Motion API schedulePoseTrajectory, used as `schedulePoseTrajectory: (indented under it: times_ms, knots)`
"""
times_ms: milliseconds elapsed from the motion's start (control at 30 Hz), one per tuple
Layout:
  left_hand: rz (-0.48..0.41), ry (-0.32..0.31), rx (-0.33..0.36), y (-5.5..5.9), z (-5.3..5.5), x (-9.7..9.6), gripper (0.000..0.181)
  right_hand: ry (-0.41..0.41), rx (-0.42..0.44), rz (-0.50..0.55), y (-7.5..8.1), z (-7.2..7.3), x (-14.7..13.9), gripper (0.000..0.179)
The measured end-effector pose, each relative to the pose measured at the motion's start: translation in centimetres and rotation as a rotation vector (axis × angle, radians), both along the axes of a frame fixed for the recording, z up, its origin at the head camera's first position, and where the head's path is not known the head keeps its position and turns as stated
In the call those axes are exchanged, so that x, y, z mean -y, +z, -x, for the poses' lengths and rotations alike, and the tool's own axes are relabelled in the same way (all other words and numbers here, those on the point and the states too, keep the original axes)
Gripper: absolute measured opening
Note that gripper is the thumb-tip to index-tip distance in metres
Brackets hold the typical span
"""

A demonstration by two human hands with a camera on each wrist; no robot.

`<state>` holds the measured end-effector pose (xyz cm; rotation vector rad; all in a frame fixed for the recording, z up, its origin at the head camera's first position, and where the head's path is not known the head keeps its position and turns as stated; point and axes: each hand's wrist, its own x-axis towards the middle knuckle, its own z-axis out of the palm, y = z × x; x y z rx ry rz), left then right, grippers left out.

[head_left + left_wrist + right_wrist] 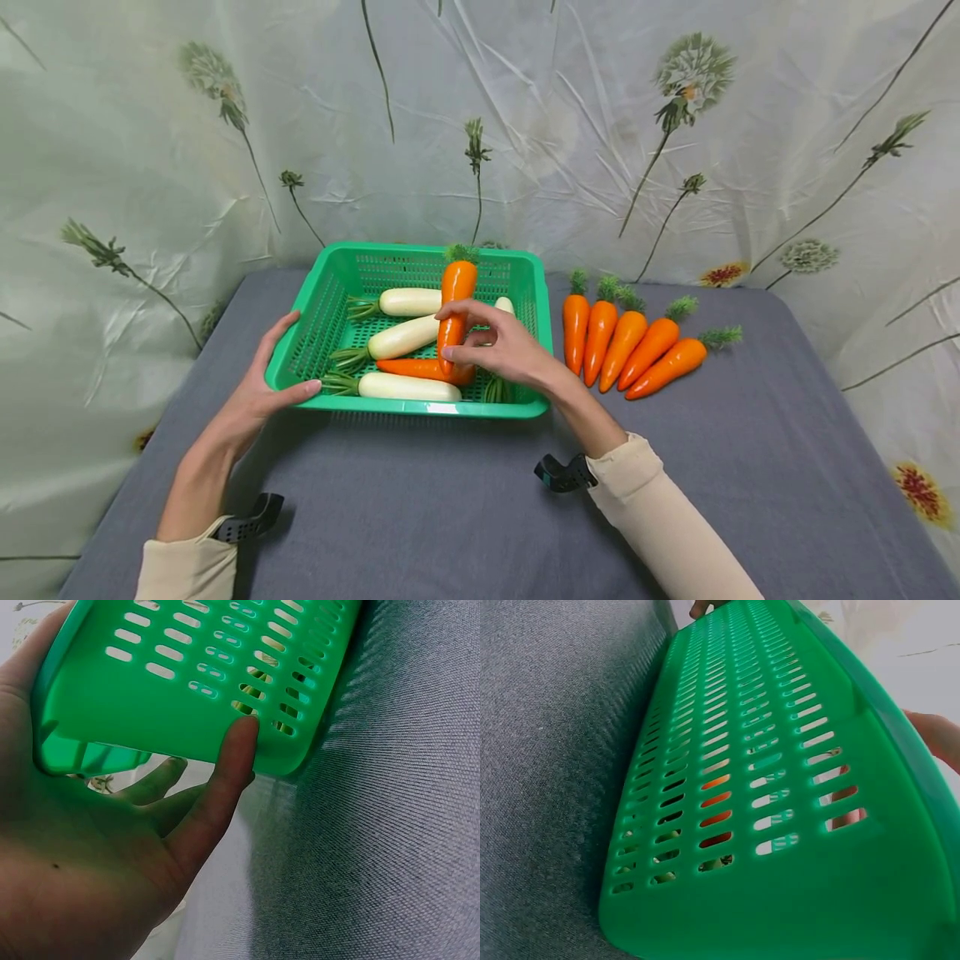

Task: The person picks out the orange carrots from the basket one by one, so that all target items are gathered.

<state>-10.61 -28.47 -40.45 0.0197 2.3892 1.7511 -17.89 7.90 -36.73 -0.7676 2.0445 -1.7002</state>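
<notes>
In the head view a green plastic basket (420,407) holds several white radishes (408,387) with green stems, and an orange carrot (408,367) lies among them. My left hand (251,404) grips the basket at its near left corner, thumb over the rim; the left wrist view shows its fingers (217,795) against the outer wall. Over the basket, my right hand (510,346) pinches another carrot (457,283) near its narrow tip between thumb and fingers. That carrot stands upright, leafy top away from me. In the right wrist view the basket wall (727,900) hides most of this hand.
Several more carrots (626,346) lie fanned out to the right of the basket, leafy ends at the back. A grey cloth (450,500) covers the table. Behind it hangs a pale curtain (540,125) with a dandelion print.
</notes>
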Motion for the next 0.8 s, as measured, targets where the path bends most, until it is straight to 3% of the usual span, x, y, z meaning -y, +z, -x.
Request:
schedulePoseTrajectory:
  times_ms: [233, 467, 800]
  knots:
    - [-0.017, 0.002, -0.005, 0.0, 0.0, -0.1, 0.1, -0.088, -0.012, 0.01, 0.2, 0.1, -0.5, 0.045]
    - [-0.009, 0.003, -0.002, 0.0, 0.0, 0.0, 0.1, -0.083, 0.063, 0.041, 0.5, 0.0, -1.5, 0.047]
    - [-0.009, 0.002, -0.003, -0.1, 0.0, 0.0, 0.1, -0.09, 0.033, 0.047, 0.8, 0.1, -2.8, 0.052]
